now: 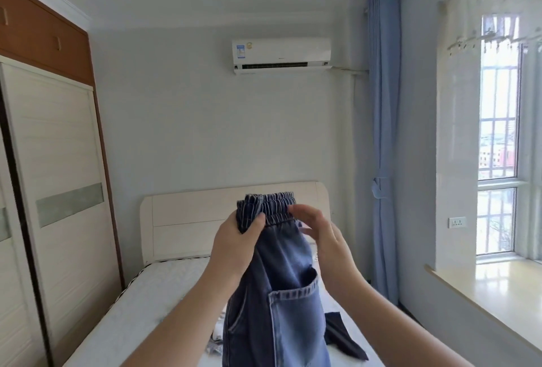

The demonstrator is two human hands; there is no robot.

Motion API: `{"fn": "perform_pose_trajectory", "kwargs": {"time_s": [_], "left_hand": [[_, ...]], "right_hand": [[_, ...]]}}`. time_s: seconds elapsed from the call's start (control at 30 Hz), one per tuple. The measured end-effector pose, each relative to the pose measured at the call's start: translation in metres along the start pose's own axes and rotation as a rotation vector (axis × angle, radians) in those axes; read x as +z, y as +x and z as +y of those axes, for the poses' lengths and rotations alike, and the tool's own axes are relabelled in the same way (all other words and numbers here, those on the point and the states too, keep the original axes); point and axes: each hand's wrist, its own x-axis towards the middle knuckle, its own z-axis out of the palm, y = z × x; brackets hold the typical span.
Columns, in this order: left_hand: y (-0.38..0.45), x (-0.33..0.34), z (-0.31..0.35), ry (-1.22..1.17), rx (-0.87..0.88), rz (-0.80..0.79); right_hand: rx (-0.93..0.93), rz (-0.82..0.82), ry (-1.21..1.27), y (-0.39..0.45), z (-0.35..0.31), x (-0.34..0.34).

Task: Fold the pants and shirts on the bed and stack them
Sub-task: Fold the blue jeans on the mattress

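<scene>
A pair of blue denim pants (281, 287) with an elastic waistband hangs in the air over the bed (152, 302), back pocket facing me. My left hand (237, 246) grips the bunched left part of the waistband, thumb over the front. My right hand (319, 234) is at the right side of the waistband with fingers spread, fingertips touching the elastic. A dark navy garment (343, 337) lies on the mattress behind the pants at the lower right. A bit of patterned light cloth (215, 343) shows at the lower left of the pants.
A cream headboard (190, 220) stands against the far wall. A tall wardrobe (55, 190) lines the left side of the bed. On the right are a blue curtain (384, 132) and a window sill (492, 293). An air conditioner (281, 54) is mounted high on the wall.
</scene>
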Motion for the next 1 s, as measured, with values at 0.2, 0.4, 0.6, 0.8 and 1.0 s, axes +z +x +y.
{"fn": "perform_pose_trajectory", "kwargs": {"time_s": [0.2, 0.4, 0.6, 0.8, 1.0], "left_hand": [[-0.005, -0.016, 0.005, 0.04, 0.087, -0.21], [0.002, -0.032, 0.006, -0.002, 0.102, -0.31], [0.014, -0.052, 0.007, 0.131, 0.201, -0.376], [0.025, -0.065, 0.037, 0.622, 0.377, -0.469], [0.038, -0.011, 0.065, 1.001, 0.432, -0.726]], "right_hand": [[0.438, -0.259, 0.002, 0.019, 0.01, -0.035], [0.297, -0.169, -0.067, 0.02, 0.007, -0.039], [0.07, -0.04, -0.157, 0.026, -0.007, -0.037], [-0.046, 0.02, -0.418, 0.027, -0.013, -0.04], [-0.055, -0.059, -0.565, 0.017, -0.016, -0.029]]}}
